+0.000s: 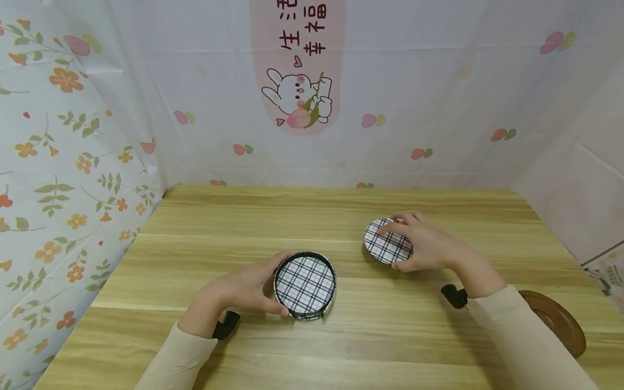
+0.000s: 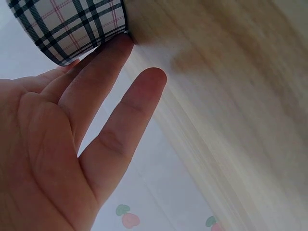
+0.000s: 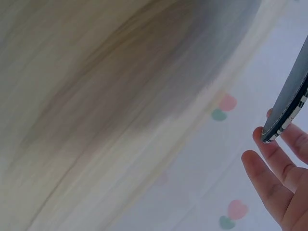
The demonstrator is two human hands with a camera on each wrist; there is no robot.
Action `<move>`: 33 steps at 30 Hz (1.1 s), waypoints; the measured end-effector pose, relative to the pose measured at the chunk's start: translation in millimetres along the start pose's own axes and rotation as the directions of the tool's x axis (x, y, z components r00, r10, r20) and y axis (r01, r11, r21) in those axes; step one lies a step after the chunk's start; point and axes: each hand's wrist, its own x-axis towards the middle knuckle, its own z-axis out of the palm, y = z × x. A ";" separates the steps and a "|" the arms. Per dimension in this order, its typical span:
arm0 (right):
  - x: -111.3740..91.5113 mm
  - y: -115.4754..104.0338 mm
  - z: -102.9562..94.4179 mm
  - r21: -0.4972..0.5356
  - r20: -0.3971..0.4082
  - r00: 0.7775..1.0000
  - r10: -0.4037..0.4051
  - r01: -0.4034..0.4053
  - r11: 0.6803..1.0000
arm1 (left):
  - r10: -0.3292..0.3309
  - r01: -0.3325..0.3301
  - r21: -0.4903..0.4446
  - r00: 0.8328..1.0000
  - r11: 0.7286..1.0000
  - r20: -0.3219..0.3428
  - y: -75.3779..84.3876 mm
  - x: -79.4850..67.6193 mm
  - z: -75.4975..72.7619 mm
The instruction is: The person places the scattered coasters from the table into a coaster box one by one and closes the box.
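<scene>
In the head view, a round plaid holder (image 1: 305,316) with a dark rim stands on the table. Inside it shows a white-and-black plaid round face (image 1: 306,284). My left hand (image 1: 248,287) grips the holder's left side, thumb at the near edge; its plaid wall (image 2: 82,29) appears at the top of the left wrist view. Further right, my right hand (image 1: 426,244) pinches a round plaid coaster (image 1: 385,244) by its edges, index finger over its top. In the right wrist view, the coaster's grey, stitched underside (image 3: 288,96) is seen, tilted, above the table.
A brown round object (image 1: 560,325) lies at the right of the wood-grain table (image 1: 351,346), partly covered by the right sleeve (image 1: 526,336). Patterned cloth (image 1: 439,108) hangs behind the table, and flowered cloth (image 1: 73,189) runs along its left side. Each wrist bears a black camera mount (image 1: 454,296).
</scene>
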 end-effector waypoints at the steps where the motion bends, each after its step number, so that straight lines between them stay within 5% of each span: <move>1: 1.9 -3.1 0.4 0.005 0.000 1.000 -0.005 0.005 1.000 | -0.001 0.001 0.003 1.000 1.000 -0.003 0.0 -0.2 0.0; 33: 36.2 -93.9 24.4 0.099 0.045 0.976 -0.213 0.208 0.973 | 0.016 -0.016 -0.010 1.000 1.000 0.008 -2.0 0.9 -0.8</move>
